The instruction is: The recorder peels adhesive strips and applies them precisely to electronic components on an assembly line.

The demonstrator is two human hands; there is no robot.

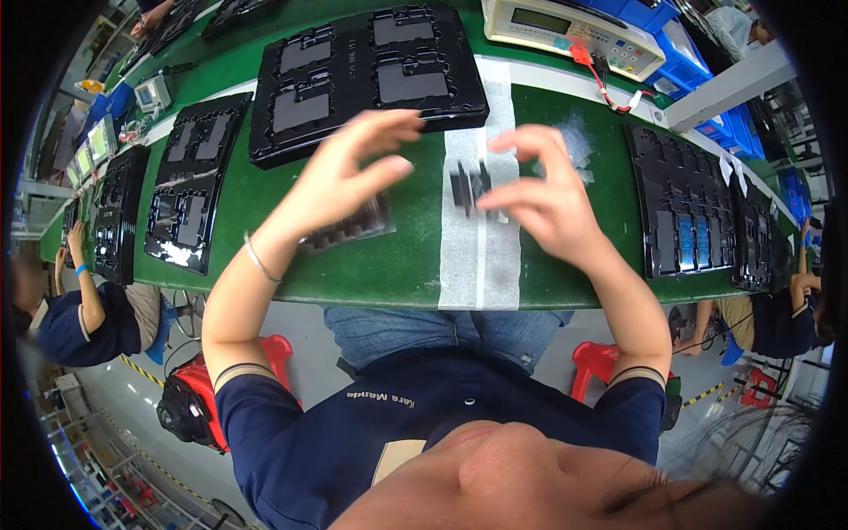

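Over the green table my left hand [349, 177] hovers with its fingers stretched and thumb apart, slightly blurred, holding nothing. Beneath it lies a small dark strip-like tray [353, 228] with a notched edge, partly covered by the wrist. My right hand [552, 190] is open, index finger and thumb spread, beside several thin black pieces [468, 188] on the white paper strip [481, 274]. Its thumb tip is close to the nearest piece; blur hides whether they touch.
A stack of black moulded trays [367, 75] stands beyond my hands. More black trays lie left [196, 181] and right [685, 208]. A bench meter [574, 34] with red and black leads sits at the back, near a grey post [729, 84]. Other people work at both sides.
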